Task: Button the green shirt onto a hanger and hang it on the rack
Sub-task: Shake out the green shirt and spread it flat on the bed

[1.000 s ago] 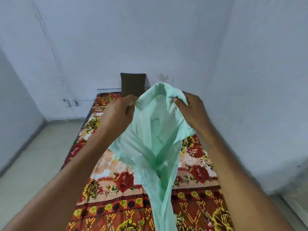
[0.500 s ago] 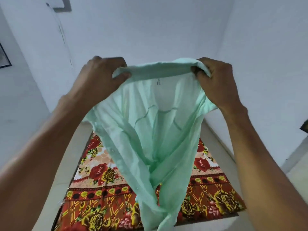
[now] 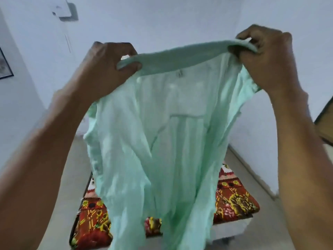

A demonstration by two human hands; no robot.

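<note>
The pale green shirt [image 3: 162,141] hangs in the air in front of me, spread wide by its collar, inside facing me with a small label under the collar. My left hand [image 3: 106,69] pinches the collar's left end. My right hand [image 3: 266,58] grips the collar's right end, a little higher. The shirt's body drops down over the bed, with its front open. No hanger or rack is in view.
A bed with a red and yellow floral cover [image 3: 234,199] lies below the shirt. White walls stand behind and to the right. A switch box [image 3: 64,12] sits high on the wall, a framed picture [image 3: 4,65] at the left edge, a dark object [image 3: 326,123] at the right edge.
Both hands have lifted the shirt higher and pulled apart, stretching the collar wide. The view has tilted so less of the bed shows.
</note>
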